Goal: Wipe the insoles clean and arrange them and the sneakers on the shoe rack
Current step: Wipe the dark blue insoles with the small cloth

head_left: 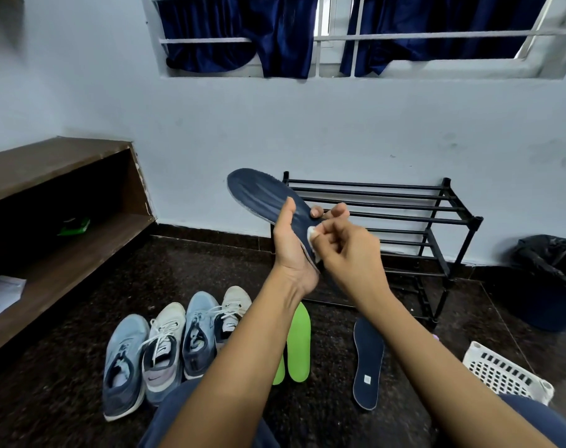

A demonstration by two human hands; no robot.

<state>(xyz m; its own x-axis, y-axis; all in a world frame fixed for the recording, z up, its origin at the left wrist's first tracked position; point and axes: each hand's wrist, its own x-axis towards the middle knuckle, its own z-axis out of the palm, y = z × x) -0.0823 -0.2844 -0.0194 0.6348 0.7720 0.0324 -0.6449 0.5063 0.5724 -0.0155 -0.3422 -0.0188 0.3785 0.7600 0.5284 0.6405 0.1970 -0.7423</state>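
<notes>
Wiping was in progress: left grip [291, 250] curled round a navy insole [259, 192], right grip [343, 250] pinched a white wipe [311, 236] against it; sneakers [165, 350] at seven o'clock and floor insoles [299, 344] lay off the shoe rack [437, 221].

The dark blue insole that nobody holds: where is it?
The loose insole lies on the floor, right of centre in the head view, between the green insoles and the white basket.

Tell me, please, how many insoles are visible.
4: a navy insole in the left hand; two green insoles and another navy insole on the floor. The forearm partly hides the green ones.
</notes>
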